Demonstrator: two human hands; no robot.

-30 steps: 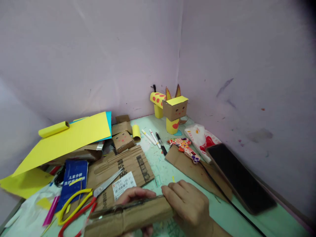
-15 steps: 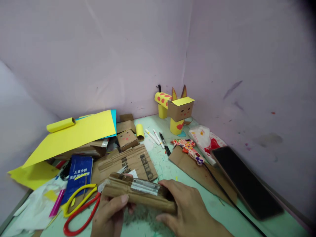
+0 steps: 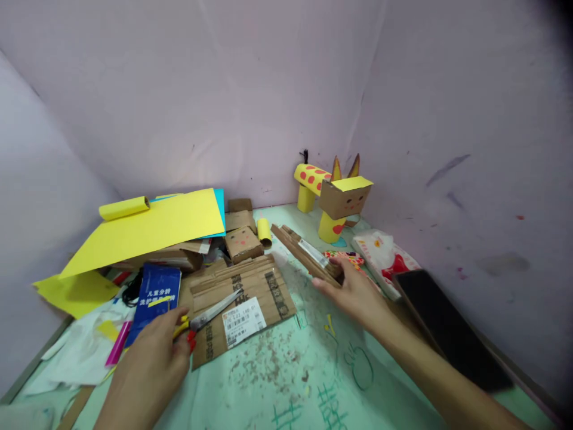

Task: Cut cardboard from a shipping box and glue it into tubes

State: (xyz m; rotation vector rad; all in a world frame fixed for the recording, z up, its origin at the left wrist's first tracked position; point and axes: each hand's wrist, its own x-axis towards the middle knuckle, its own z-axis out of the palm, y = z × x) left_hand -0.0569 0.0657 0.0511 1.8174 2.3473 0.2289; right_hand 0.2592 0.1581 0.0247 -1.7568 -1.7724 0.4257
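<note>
My left hand point(image 3: 156, 352) is closed round the yellow and red handles of the scissors point(image 3: 215, 312), whose blades lie over a flat cardboard piece point(image 3: 282, 292) with a white label point(image 3: 244, 322). In my right hand point(image 3: 347, 286) is the near end of a folded cardboard strip point(image 3: 295, 251) with a silvery label. This strip slants away to the upper left, above the pens' spot and beside the patterned glue gun point(image 3: 344, 257), which it partly hides.
A yellow cardboard animal point(image 3: 344, 200) stands at the back. Yellow sheets point(image 3: 156, 230), a blue packet point(image 3: 156, 298) and a magenta tube point(image 3: 119, 343) are left; a tissue pack point(image 3: 385, 257) and dark phone point(image 3: 447, 328) are right.
My left hand has let go of the folded cardboard and taken hold of the scissors. My right hand has carried the cardboard forward and right. The view has shifted left.
</note>
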